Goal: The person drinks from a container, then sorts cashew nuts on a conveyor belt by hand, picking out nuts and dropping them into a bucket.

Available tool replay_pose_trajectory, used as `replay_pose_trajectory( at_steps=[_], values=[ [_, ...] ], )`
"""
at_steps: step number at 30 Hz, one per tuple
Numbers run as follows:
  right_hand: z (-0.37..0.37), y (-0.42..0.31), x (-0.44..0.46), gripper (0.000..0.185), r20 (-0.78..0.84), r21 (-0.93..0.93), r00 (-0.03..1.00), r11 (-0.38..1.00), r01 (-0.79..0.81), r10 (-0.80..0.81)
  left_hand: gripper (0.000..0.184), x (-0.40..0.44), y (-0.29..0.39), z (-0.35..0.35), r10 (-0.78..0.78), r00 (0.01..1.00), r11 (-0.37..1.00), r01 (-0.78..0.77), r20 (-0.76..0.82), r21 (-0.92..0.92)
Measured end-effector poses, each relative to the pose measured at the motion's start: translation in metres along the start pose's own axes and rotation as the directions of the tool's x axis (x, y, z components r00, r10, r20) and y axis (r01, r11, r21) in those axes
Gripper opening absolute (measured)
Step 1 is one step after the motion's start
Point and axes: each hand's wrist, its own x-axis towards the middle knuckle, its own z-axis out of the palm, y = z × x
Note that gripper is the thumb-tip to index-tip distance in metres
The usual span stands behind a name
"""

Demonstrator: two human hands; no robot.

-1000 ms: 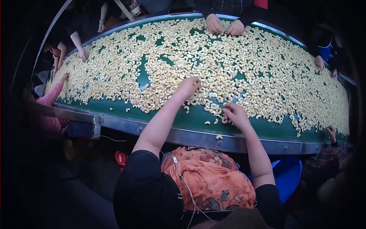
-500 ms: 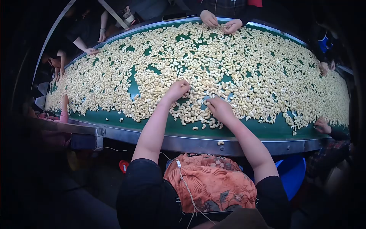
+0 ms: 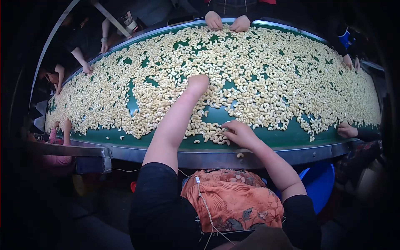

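L hand (image 3: pixel 198 84), fingers hidden, & R hand (image 3: pixel 241 134), loosely curled, reach among cashews (image 3: pixel 266 98); can't tell if either grips any. Green belt (image 3: pixel 216 114) shows betw. them; metal rim (image 3: pixel 273 159) below R hand.

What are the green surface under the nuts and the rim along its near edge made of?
The green surface looks like smooth rubber or plastic, given its soft sheen, though coated fabric is possible. The near rim seems to be bare brushed metal, probably steel: grey, dully reflective, with bolt heads.
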Motion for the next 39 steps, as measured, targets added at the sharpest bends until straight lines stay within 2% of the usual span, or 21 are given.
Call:
replay_pose_trajectory(
  at_steps=[4,5,7,8,10,13,16,19,20,22,23,24,26,30,32,34,35,36,37,38,39],
  values=[
    [-0.030,0.017,0.050,0.022,-0.218,0.027,0.976,1.000,0.002,0.004,0.015,-0.006,-0.014,0.013,-0.027,0.999,0.976,0.033,0.030,-0.213],
    [-0.032,0.024,0.067,0.020,-0.295,-0.021,0.956,1.000,0.006,-0.012,0.014,-0.014,-0.022,0.015,-0.020,0.995,0.833,0.072,0.100,-0.548],
    [-0.035,0.030,0.097,0.017,-0.385,-0.126,0.923,0.992,-0.029,-0.022,0.012,-0.042,-0.028,0.011,0.051,0.982,0.225,0.166,0.182,-0.960],
    [-0.036,0.031,0.110,0.016,-0.400,-0.181,0.917,0.981,-0.067,-0.011,0.012,-0.058,-0.024,0.009,0.095,0.977,-0.163,0.205,0.191,-0.965],
    [-0.019,0.059,0.144,0.016,-0.347,-0.290,0.936,0.956,-0.047,-0.059,0.012,-0.074,-0.010,0.017,0.004,0.996,-0.446,0.078,0.085,-0.892],
    [-0.014,0.048,0.136,0.012,-0.312,-0.233,0.946,0.972,0.010,-0.085,0.019,-0.070,0.006,0.022,-0.008,0.987,-0.365,0.148,0.162,-0.919],
    [-0.023,0.028,0.088,0.014,-0.041,-0.095,0.998,0.994,0.045,-0.049,0.018,-0.064,0.042,0.002,-0.053,0.995,-0.180,0.075,0.086,-0.981],
    [-0.035,0.053,0.046,0.017,-0.264,-0.041,0.951,0.987,0.154,-0.160,0.016,-0.047,0.082,0.014,0.011,0.992,0.201,-0.122,-0.122,-0.972],
    [-0.047,0.061,0.032,0.019,-0.386,-0.034,0.921,0.999,0.041,-0.051,0.017,-0.041,0.095,0.025,0.054,0.972,0.339,-0.235,-0.231,-0.911],
    [-0.069,0.085,0.011,0.018,-0.525,-0.037,0.848,0.994,-0.106,0.071,0.018,-0.048,0.131,0.010,0.116,0.985,0.380,-0.160,-0.125,-0.911],
    [-0.079,0.096,0.003,0.017,-0.534,-0.014,0.837,0.989,-0.148,0.118,0.018,-0.041,0.144,0.020,0.143,0.959,0.457,-0.282,-0.243,-0.843],
    [-0.080,0.102,-0.004,0.017,-0.531,-0.029,0.838,0.986,-0.165,0.125,0.019,-0.044,0.163,0.002,0.148,0.986,0.542,-0.147,-0.078,-0.827],
    [-0.084,0.117,-0.012,0.016,-0.533,-0.065,0.836,0.978,-0.196,0.132,0.019,-0.038,0.191,0.000,0.203,0.943,0.839,-0.307,-0.265,-0.449],
    [-0.082,0.122,-0.036,0.016,-0.433,-0.052,0.890,0.982,-0.180,0.141,0.017,-0.026,0.216,0.013,0.205,0.968,0.951,-0.232,-0.144,-0.205],
    [-0.103,0.110,-0.058,0.017,-0.314,0.067,0.937,0.988,-0.138,0.152,0.019,-0.029,0.218,0.009,0.172,0.982,0.941,-0.188,-0.080,-0.283],
    [-0.127,0.119,-0.077,0.020,-0.401,0.136,0.892,0.976,-0.169,0.211,0.018,-0.028,0.207,0.019,0.206,0.967,0.893,-0.248,-0.149,-0.375],
    [-0.136,0.130,-0.085,0.023,-0.495,0.137,0.834,0.970,-0.202,0.244,0.017,-0.033,0.204,0.018,0.206,0.975,0.776,-0.214,-0.081,-0.594],
    [-0.145,0.144,-0.094,0.023,-0.569,0.020,0.792,0.966,-0.257,0.223,0.016,-0.037,0.201,0.014,0.213,0.977,0.620,-0.138,-0.003,-0.772],
    [-0.151,0.155,-0.104,0.022,-0.591,0.019,0.765,0.953,-0.303,0.255,0.017,-0.040,0.197,0.014,0.249,0.964,0.309,0.013,0.094,-0.951],
    [-0.155,0.163,-0.113,0.022,-0.610,0.020,0.740,0.939,-0.343,0.283,0.018,-0.044,0.195,0.014,0.310,0.933,-0.030,0.200,0.182,-0.979],
    [-0.156,0.168,-0.121,0.021,-0.587,-0.037,0.774,0.947,-0.321,0.239,0.018,-0.049,0.200,0.015,0.369,0.924,-0.263,0.203,0.096,-0.943]
  ],
)
